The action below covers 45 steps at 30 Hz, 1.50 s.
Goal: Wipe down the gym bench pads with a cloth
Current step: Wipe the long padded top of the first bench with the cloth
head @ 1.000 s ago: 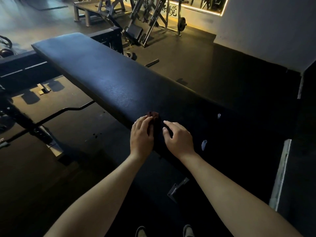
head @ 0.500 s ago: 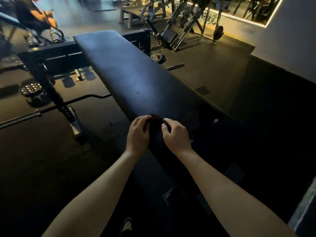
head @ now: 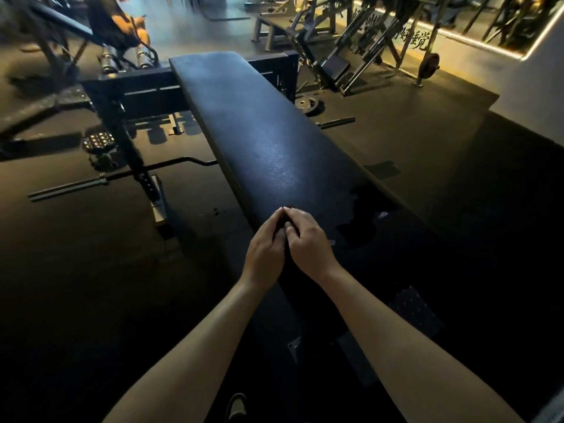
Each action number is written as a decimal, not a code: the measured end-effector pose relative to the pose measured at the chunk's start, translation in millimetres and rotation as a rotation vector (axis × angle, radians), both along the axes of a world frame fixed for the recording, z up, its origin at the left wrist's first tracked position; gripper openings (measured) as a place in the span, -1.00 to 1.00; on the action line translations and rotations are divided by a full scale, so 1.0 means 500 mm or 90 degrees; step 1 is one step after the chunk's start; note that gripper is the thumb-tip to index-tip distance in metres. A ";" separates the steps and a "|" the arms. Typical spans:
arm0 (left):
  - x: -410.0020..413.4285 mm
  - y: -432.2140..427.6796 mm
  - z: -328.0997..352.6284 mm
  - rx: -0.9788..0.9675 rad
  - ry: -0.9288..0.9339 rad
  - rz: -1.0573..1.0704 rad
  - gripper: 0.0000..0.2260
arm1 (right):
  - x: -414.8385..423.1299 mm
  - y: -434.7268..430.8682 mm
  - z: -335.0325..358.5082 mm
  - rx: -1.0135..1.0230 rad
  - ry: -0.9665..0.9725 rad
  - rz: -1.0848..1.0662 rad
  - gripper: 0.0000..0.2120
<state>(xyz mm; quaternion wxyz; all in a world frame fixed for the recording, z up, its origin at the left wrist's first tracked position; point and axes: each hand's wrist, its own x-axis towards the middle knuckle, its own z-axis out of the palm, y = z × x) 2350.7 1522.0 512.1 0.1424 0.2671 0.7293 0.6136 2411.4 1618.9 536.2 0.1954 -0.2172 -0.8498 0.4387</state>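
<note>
Apparently the left hand [head: 265, 248] and right hand [head: 308, 242] rest curled together, fingertips touching, on the near part of the bench pad [head: 259, 132]. The cloth is probably bunched beneath them, but it is hidden, so I cannot tell what either grip holds. Just to their right lies a torn patch [head: 363, 209]. A wipe dragged across its ragged edge could snag and peel it further.

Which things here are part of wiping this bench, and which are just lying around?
In the job: bench pad, left hand, right hand, cloth nearly hidden between them.
Lying about: curl bar on the floor, weight plate, short loose bar.
</note>
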 end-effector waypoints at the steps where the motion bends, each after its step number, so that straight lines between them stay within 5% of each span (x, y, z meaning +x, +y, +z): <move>1: -0.005 0.006 0.018 0.024 -0.045 -0.006 -0.59 | -0.013 0.005 0.004 -0.030 0.011 0.004 -0.64; 5: -0.033 0.031 0.044 0.038 -0.086 -0.042 -0.48 | -0.048 0.045 0.018 -0.118 0.028 -0.070 -0.70; 8: -0.061 0.036 0.032 -0.025 -0.020 -0.042 -0.58 | -0.063 0.074 0.028 0.006 0.060 -0.180 -0.69; 15: -0.112 0.021 -0.036 -0.011 0.010 0.084 -0.70 | -0.080 0.040 -0.016 0.188 -0.186 0.093 -0.54; 25: -0.136 0.076 -0.043 -0.264 0.314 -0.053 -0.57 | -0.067 0.179 -0.015 0.231 -0.177 -0.169 -0.61; 33: -0.118 0.127 -0.014 -0.353 0.346 0.006 -0.51 | -0.077 0.165 -0.036 0.236 -0.125 0.038 -0.62; 45: -0.073 0.295 0.008 -0.472 0.342 -0.061 -0.56 | -0.037 0.421 -0.013 0.240 -0.109 -0.104 -0.70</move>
